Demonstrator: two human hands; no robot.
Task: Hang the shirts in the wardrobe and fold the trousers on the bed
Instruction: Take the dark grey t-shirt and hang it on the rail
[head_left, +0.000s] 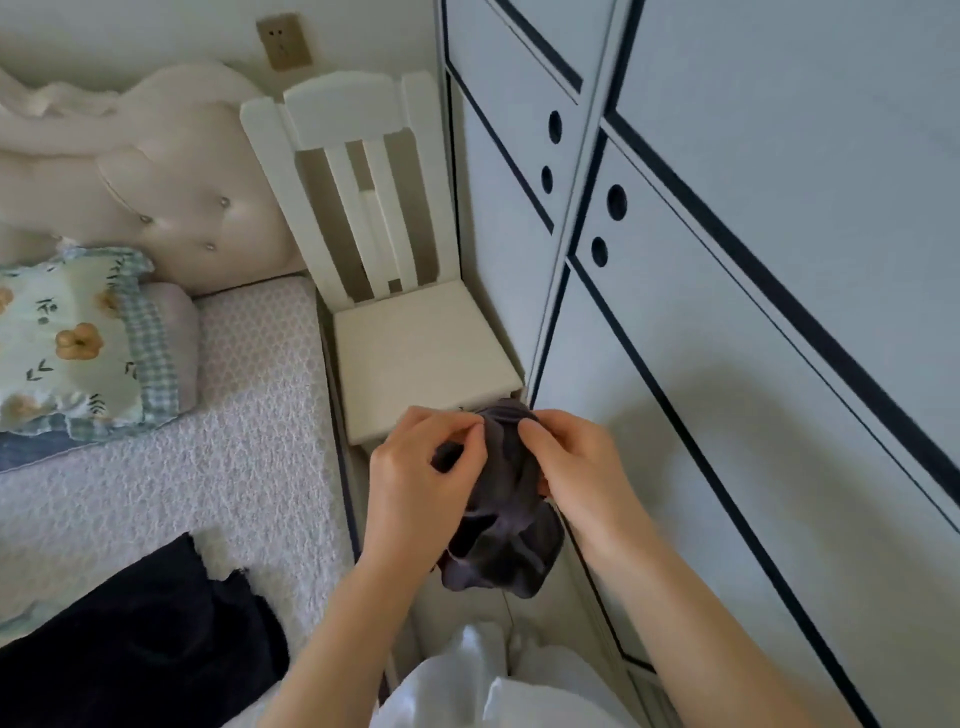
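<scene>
A bunched dark grey garment (506, 540) hangs in the air between the bed and the wardrobe; I cannot tell whether it is a shirt or trousers. My left hand (421, 483) and my right hand (582, 467) both pinch its upper edge, fingers close together. A black garment (135, 639) lies spread on the bed (249, 415) at the lower left. The wardrobe (753, 312) fills the right side with its doors closed.
A white wooden chair (415, 343) stands in the gap between bed and wardrobe, its seat bare. A floral pillow (72, 343) lies by the padded headboard (171, 197). A wall socket (283, 41) sits above the chair.
</scene>
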